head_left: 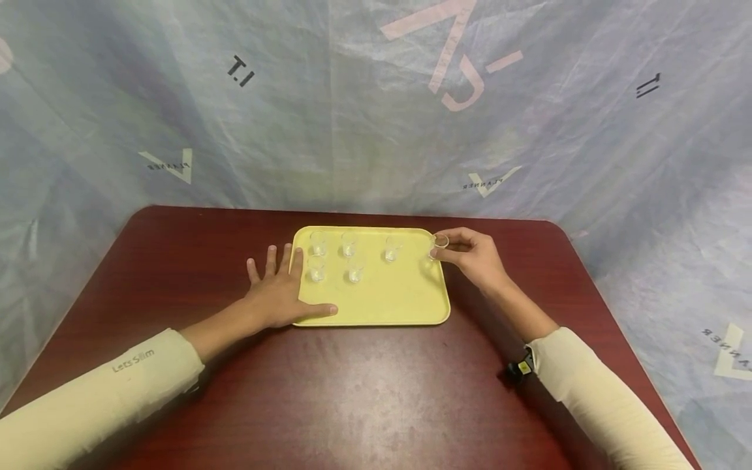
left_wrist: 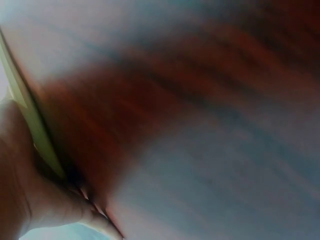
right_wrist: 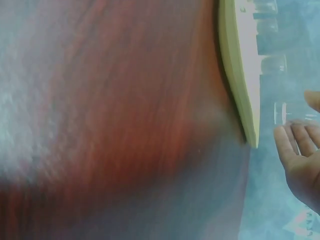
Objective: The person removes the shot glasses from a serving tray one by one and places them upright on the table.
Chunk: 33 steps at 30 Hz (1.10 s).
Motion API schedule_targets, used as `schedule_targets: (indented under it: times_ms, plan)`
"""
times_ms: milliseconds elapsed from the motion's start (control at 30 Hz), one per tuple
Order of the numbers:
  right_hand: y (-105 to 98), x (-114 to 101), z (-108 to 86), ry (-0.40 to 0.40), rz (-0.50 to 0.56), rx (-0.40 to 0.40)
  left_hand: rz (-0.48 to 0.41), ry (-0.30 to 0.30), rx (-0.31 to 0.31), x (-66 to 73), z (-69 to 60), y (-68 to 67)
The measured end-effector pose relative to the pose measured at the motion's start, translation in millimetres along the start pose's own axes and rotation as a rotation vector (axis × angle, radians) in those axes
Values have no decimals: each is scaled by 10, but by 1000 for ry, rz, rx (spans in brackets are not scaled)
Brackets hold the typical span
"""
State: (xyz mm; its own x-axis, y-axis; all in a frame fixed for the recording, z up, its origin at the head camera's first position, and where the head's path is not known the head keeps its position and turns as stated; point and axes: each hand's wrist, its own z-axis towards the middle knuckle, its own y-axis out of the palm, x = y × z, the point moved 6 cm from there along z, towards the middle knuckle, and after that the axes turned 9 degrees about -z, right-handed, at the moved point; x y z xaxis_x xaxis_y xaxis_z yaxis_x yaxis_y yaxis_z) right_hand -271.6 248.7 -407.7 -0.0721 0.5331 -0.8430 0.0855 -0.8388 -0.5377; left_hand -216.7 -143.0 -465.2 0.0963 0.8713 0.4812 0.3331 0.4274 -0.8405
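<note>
Several small clear glasses stand on a yellow tray (head_left: 376, 307), among them a front-row glass (head_left: 355, 274) and one toward the right (head_left: 391, 250). My right hand (head_left: 476, 260) pinches another clear glass (head_left: 440, 241) at the tray's back right corner; in the right wrist view the hand (right_wrist: 302, 155) holds the glass (right_wrist: 281, 114) just off the tray's edge (right_wrist: 240, 75). With fingers spread, my left hand (head_left: 279, 294) rests at the tray's left edge, thumb over its rim. The left wrist view shows that hand (left_wrist: 40, 200) against the tray rim (left_wrist: 32, 120).
The dark red table (head_left: 364, 391) extends around the tray on all sides. Behind it and at both sides hangs a grey printed sheet (head_left: 352, 130). A black band with a small device (head_left: 519, 367) is at my right wrist.
</note>
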Motion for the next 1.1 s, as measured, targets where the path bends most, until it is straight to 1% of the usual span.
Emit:
schedule_targets:
  times_ms: [367, 567, 800, 967, 1100]
  plan:
    - [-225, 87, 6, 0, -20, 44, -18, 5, -2, 37, -18, 39]
    - [-322, 133, 40, -2, -27, 75, -16, 9, 0, 50, -24, 24]
    - [-434, 169, 99, 5, -10, 109, -7, 0, -5, 22, -20, 16]
    - [-524, 177, 131, 22, -34, 130, -1, 3, 4, 13, -19, -6]
    - [-585, 195, 148, 29, -27, 144, -2, 10, 14, 11, -23, -18]
